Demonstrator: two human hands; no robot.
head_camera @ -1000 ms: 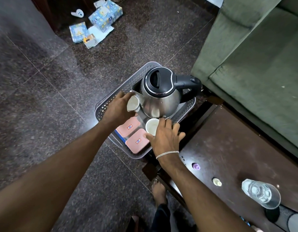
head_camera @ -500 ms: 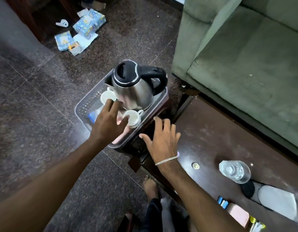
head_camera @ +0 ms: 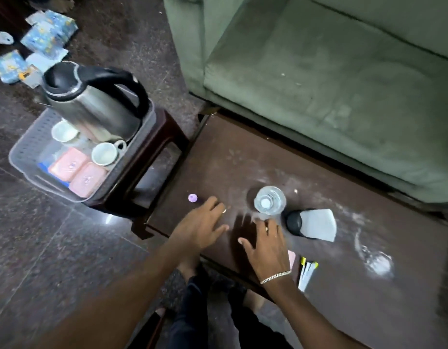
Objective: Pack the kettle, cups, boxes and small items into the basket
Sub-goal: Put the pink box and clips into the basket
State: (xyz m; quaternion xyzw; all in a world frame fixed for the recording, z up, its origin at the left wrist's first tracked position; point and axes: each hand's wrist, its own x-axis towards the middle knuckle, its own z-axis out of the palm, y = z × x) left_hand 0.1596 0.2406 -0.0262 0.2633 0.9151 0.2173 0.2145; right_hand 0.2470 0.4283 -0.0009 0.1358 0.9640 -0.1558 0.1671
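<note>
The kettle (head_camera: 91,107) stood upright in the basket (head_camera: 23,157), handle toward the sofa (head_camera: 318,71), spout pointing left. With it lay two cups (head_camera: 64,132) (head_camera: 105,154) and two pink boxes (head_camera: 66,165) (head_camera: 88,180). Half a second earlier the left hand (head_camera: 200,225) was among the cups; now it and the right hand (head_camera: 265,245) hovered over the desk (head_camera: 343,285), fingers spread, holding nothing. One small purple item (head_camera: 193,198) lay near the left hand.

Dark wooden low table (head_camera: 243,159), dusted with white powdery smears (head_camera: 376,263), bearing a purple cap (head_camera: 193,198), an upright clear bottle (head_camera: 269,200), a black-and-white object (head_camera: 311,224), pens (head_camera: 307,273) and a partly hidden pink box (head_camera: 291,256). Adjacent stool (head_camera: 152,157) carries the basket (head_camera: 23,157). Stone floor (head_camera: 54,248): blue packets (head_camera: 46,34).
</note>
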